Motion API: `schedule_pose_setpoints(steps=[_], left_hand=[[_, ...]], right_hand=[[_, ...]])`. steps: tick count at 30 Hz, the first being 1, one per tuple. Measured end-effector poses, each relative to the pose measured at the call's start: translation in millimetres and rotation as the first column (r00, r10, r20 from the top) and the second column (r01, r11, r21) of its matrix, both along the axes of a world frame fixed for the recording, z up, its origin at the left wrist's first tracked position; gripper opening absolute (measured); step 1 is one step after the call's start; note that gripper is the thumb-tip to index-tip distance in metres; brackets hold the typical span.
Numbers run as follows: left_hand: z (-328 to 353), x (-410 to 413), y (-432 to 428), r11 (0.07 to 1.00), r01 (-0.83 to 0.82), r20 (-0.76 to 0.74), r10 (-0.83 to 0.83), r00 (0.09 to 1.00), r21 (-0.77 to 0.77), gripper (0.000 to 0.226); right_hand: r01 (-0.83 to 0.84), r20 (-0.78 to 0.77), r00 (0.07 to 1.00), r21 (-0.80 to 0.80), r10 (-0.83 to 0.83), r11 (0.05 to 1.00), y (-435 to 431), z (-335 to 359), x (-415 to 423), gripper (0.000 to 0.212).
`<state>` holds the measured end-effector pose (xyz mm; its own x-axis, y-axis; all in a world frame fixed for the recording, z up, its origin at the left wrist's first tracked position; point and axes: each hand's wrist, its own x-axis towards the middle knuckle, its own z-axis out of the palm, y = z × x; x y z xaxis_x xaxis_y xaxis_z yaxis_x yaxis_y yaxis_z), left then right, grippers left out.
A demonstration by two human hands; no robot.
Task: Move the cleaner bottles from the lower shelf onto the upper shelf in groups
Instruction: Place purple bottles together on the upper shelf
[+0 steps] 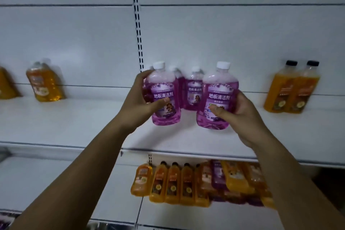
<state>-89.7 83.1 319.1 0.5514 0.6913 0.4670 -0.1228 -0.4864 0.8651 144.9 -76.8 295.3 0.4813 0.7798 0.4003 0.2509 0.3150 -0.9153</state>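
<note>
"Bottles moved so far: how many, and where?"

"Several purple ones (194, 90) stand at the back of the upper shelf (74, 123). An orange pair (291, 89) stands well to their right, and a single orange bottle (43, 82) far left. Many remain on the lower shelf (65, 179): an orange row (173, 183) and beside it a blurred heap (237, 179), seemingly orange and purple mixed. I judge the job under half done."

"And the hands?"

"Both arms reach up and forward. The left hand (138, 102) wraps fingers and thumb round one purple bottle (165, 97). The right hand (240, 112) grips a second bottle (217, 99). Both are held upright over the upper shelf, in front of the purple group."
</note>
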Motion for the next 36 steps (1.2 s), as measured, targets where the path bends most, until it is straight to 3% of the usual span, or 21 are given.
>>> schedule_pose_setpoints(steps=[11, 19, 21, 24, 29, 36], left_hand=[[0, 69, 53, 0.949, -0.053, -0.285, 0.147, 0.947, 0.311, 0.079], [-15, 83, 63, 0.944, -0.081, -0.344, 0.194, 0.919, 0.319, 0.086], [-14, 85, 61, 0.891, -0.158, -0.352, 0.323, 0.878, 0.425, 0.087], [-5, 86, 55, 0.698, -0.21, -0.35, 0.568, 0.745, 0.685, 0.086], [3, 88, 53, 0.711, -0.174, -0.452, 0.595, 0.665, 0.681, 0.106], [-2, 87, 58, 0.751, -0.178, -0.4, 0.518, 0.756, 0.636, 0.099]], right_hand=[[0.079, 0.001, 0.997, -0.107, -0.08, 0.991, 93, -29, 47, 0.056], [0.129, 0.079, 0.99, -0.122, -0.12, 0.984, 103, -52, 53, 0.057], [0.139, 0.105, 0.986, -0.106, -0.128, 0.985, 103, -53, 52, 0.058], [0.15, 0.125, 0.983, -0.101, -0.137, 0.984, 103, -53, 52, 0.058], [0.19, 0.164, 0.971, -0.102, -0.172, 0.977, 107, -52, 47, 0.067], [0.226, 0.298, 0.937, -0.111, -0.184, 0.968, 120, -41, 41, 0.094]])
